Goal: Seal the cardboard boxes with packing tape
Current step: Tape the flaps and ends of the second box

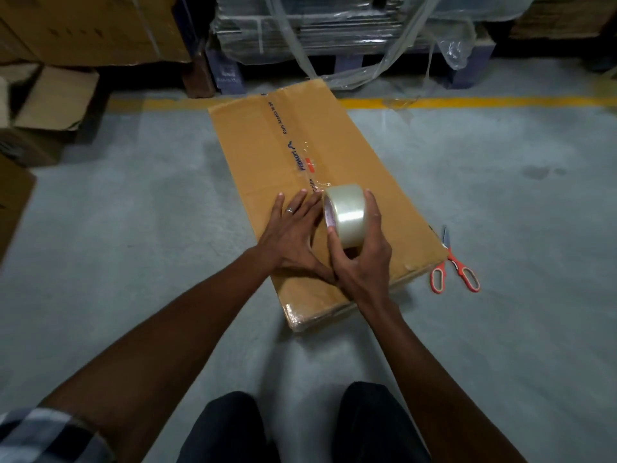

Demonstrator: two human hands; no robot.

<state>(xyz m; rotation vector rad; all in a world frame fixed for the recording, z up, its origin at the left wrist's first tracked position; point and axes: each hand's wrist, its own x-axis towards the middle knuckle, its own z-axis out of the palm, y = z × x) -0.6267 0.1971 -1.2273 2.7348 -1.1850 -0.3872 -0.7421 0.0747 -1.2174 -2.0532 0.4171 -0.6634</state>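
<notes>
I see a flat brown cardboard box lying on the grey concrete floor, running from the upper centre of the frame down to the centre, with blue printed lettering and a strip of clear tape along its middle seam. On its top face, just below the frame's centre, stands a roll of clear packing tape, on edge, touching the cardboard. My right hand grips the roll: its fingers curl over the roll's far right side and the thumb presses the near left rim, so the roll sits clamped between them. My left hand lies flat on the box just left of the roll, its fingers straight and spread, pressing the cardboard beside the seam; one finger carries a ring. The tips of these fingers reach about level with the roll's far edge, the nearest one just beside it. At the right of the frame, on the floor just beside the box's near right corner, lies a pair of orange-handled scissors, blades pointing up the frame. A yellow line crosses the floor behind the box. In the upper left stand other open brown cartons, and across the top a pallet stack wrapped in clear plastic film.
</notes>
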